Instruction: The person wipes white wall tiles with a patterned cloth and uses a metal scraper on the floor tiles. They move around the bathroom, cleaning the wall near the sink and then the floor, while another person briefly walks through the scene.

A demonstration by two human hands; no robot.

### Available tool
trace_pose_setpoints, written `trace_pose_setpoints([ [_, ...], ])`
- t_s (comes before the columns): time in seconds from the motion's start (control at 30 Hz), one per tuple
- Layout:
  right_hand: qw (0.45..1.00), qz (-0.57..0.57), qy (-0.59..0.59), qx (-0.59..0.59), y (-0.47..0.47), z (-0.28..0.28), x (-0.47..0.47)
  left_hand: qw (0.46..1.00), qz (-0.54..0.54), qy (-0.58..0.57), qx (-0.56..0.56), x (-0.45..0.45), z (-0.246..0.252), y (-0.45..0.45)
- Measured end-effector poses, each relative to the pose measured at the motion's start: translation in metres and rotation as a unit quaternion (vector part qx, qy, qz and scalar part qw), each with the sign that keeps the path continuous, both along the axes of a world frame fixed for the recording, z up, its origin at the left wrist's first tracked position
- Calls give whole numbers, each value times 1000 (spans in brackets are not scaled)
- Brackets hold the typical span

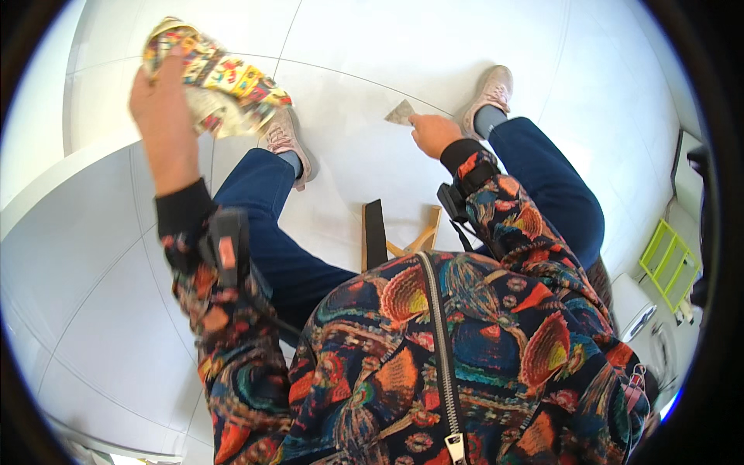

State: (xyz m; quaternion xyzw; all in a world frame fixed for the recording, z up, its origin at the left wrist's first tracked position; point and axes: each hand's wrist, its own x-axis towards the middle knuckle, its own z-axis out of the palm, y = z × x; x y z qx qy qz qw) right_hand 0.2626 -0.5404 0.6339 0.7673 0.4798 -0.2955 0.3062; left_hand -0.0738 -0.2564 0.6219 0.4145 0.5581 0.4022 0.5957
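Note:
My left hand is raised at the upper left and grips a printed cloth in yellow, red and white. The cloth hangs to the right, blurred, and its lower end overlaps the toe of my left shoe. In my right hand is a putty knife, its flat greyish blade pointing left over the floor. The fingers hide its handle. This hand is just left of my right shoe, and the blade looks close to the tiles, though I cannot tell whether it touches them.
Pale glossy floor tiles with thin dark joints spread ahead. Between my legs show a wooden bar with a black face and a light wooden frame piece. A white raised edge curves along the left. Far right is a lime-green rack.

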Motion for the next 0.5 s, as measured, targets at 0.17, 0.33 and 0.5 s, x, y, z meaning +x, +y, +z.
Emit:
trace_pose_setpoints([
  [0.17,998,0,14,-57,-50,-8,4,997,63,-48,11,-40,17,-27],
  [0.33,998,25,-18,-54,-73,1,9,992,112,-29,-44,-68,53,-45],
  [0.5,998,64,13,-3,-35,-27,-1,992,74,70,81,-82,94,-70],
])
